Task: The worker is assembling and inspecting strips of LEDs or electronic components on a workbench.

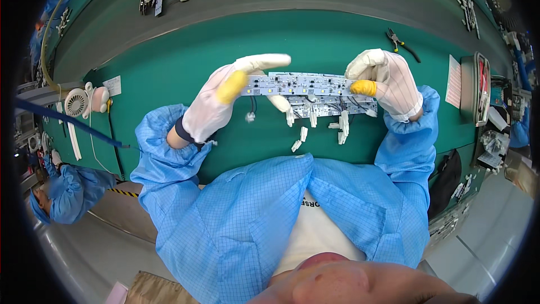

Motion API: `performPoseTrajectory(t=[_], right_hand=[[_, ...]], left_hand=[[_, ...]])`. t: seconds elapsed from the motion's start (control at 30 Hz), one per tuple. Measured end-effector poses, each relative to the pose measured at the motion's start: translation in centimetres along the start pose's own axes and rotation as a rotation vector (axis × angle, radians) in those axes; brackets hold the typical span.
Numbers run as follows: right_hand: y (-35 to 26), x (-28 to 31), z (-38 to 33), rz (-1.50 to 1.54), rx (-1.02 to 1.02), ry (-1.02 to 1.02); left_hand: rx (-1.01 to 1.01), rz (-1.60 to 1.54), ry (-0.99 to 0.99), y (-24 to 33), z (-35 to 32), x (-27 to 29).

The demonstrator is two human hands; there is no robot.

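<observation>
Left hand [214, 101]: is standing partly open, index finger pointing straight, thumb meeting the LED board's left end; grip cannot be told.
Right hand [388, 81]: is pinching the right end, fingers curling.
LED board [298, 84]: is spanning both hands above the green table [315, 34].
White connectors [344, 122]: are showing nearer the person.

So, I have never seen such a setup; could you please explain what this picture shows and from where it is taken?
There is no robot: a person works, and a wide head-worn camera looks down, so straight edges bend. The gloved right hand pinches one end of a narrow circuit board; the gloved left hand is at the other end, its grip less clear. Partly behind it is another board with wires and white connectors. On the green table lie loose connectors and yellow-handled pliers.
</observation>
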State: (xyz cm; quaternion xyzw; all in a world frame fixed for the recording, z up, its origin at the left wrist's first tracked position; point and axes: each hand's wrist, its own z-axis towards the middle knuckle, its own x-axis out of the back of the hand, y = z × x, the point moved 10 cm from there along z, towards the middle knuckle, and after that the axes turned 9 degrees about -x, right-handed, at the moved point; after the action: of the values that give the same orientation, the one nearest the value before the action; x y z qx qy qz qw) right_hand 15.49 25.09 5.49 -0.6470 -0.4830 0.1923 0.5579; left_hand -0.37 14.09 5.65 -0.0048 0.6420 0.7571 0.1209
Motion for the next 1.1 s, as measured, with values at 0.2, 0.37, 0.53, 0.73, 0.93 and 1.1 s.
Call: performPoseTrajectory(t=[0.2,0.37,0.53,0.73,0.93,1.1], right_hand=[[-0.5,0.2,0.7,-0.331,0.139,0.113],[-1.2,-1.4,0.2,-0.921,0.284,0.223],[1.2,-1.3,0.5,-0.453,-0.164,-0.117],[0.5,1.3,-0.2,0.217,-0.092,-0.005],[0.4,2.3,-0.9,0.427,-0.055,-0.062],[-0.6,2.7,-0.7,0.405,0.042,0.026]], left_hand=[[-0.014,0.815,0.065,-0.3,0.5,2.9],[-0.117,0.931,0.142,-1.3,0.4,4.1],[-0.076,0.725,0.195,-0.4,0.4,4.4],[-0.109,0.529,0.217,0.6,0.3,4.0],[-0.307,0.400,0.303,2.7,-1.0,3.8],[-0.342,0.449,0.325,4.1,-1.5,4.1]])
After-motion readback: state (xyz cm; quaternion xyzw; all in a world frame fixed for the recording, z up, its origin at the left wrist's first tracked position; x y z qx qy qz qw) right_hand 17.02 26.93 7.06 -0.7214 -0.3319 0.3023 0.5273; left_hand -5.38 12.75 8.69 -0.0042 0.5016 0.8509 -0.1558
